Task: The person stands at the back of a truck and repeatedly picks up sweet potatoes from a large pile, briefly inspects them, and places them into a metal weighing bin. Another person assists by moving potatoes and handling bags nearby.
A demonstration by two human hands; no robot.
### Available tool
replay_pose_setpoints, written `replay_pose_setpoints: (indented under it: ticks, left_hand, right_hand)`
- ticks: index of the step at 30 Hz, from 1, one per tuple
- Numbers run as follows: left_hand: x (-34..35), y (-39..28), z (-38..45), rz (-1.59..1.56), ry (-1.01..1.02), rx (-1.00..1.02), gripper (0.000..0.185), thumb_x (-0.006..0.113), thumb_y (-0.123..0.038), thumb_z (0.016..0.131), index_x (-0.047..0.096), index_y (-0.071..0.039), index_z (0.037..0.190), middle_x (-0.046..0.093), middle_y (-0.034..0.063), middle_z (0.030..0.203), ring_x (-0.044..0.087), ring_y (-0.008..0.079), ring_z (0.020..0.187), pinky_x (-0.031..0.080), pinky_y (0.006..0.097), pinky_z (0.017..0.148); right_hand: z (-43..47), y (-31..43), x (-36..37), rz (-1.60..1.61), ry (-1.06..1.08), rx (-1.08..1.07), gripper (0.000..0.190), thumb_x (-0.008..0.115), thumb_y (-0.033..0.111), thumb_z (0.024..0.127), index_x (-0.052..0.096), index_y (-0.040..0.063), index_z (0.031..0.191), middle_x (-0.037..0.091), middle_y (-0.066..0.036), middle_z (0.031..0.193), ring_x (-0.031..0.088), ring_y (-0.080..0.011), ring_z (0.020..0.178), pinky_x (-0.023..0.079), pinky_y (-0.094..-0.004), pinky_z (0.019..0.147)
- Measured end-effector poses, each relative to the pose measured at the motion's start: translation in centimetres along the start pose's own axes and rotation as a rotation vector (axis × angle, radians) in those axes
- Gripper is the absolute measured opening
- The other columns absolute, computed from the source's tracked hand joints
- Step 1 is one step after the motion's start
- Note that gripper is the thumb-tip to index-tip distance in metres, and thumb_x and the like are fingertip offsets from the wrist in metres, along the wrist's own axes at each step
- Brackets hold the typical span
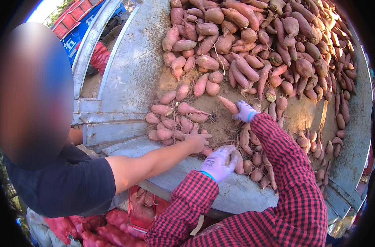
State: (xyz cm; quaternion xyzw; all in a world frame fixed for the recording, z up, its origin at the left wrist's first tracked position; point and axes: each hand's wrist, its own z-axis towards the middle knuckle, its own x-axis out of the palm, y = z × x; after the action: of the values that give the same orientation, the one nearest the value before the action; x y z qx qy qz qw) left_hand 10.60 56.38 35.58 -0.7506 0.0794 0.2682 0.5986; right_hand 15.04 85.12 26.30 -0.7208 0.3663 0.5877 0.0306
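My right hand (245, 111), in a pale purple glove with a blue cuff, grips a slender sweet potato (228, 104) by one end; its tip points up and left. Lower down, my left hand (220, 163), gloved alike, is curled at the bed's near edge. Its fingertips are beside an upright sweet potato (239, 163), and I cannot tell whether it holds anything. Between my arms lies a small heap of sweet potatoes (257, 159). Another small heap (168, 125) lies to the left, where a co-worker's bare hand (198, 141) reaches in.
A large pile of sweet potatoes (246, 37) covers the far part of the metal truck bed (128, 77). The co-worker (67, 182) stands at the left, arm across the edge. Below are red mesh sacks (119, 230) and a red crate (141, 213) holding sweet potatoes.
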Motion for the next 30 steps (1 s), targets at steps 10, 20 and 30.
replay_pose_setpoints:
  ticks: [10,20,30]
  left_hand:
    - [-1.4,2.7,1.2,-1.231,0.001,-0.395,0.072,0.077,-0.033,0.088,0.038,-0.005,0.142,0.056,0.0125,0.126,0.059,0.0237,0.115,0.052,0.0381,0.094]
    - [-3.0,0.5,-0.6,-0.990,-0.204,-0.161,0.069,0.074,-0.016,0.080,0.039,0.002,0.136,0.061,0.0116,0.118,0.063,0.0182,0.100,0.053,0.0346,0.088]
    - [-4.1,-1.2,0.0,-1.074,-0.392,-0.282,0.057,0.073,-0.021,0.090,0.042,-0.003,0.134,0.063,0.0083,0.102,0.065,0.0184,0.086,0.055,0.0336,0.078]
  right_hand:
    - [-2.1,10.3,-3.1,0.768,-0.052,-0.531,0.046,0.055,0.038,0.100,0.057,0.003,0.131,0.063,-0.016,0.116,0.062,-0.0340,0.104,0.049,-0.0448,0.093]
    - [17.4,11.5,1.0,-0.547,-0.112,-0.228,0.058,0.051,0.013,0.095,0.042,0.021,0.151,0.036,-0.008,0.159,0.027,-0.0310,0.150,0.018,-0.0506,0.124]
    - [8.3,7.8,0.9,1.334,0.140,-0.212,0.080,0.075,0.048,0.086,0.046,0.001,0.144,0.056,-0.016,0.139,0.056,-0.0267,0.125,0.044,-0.0377,0.106]
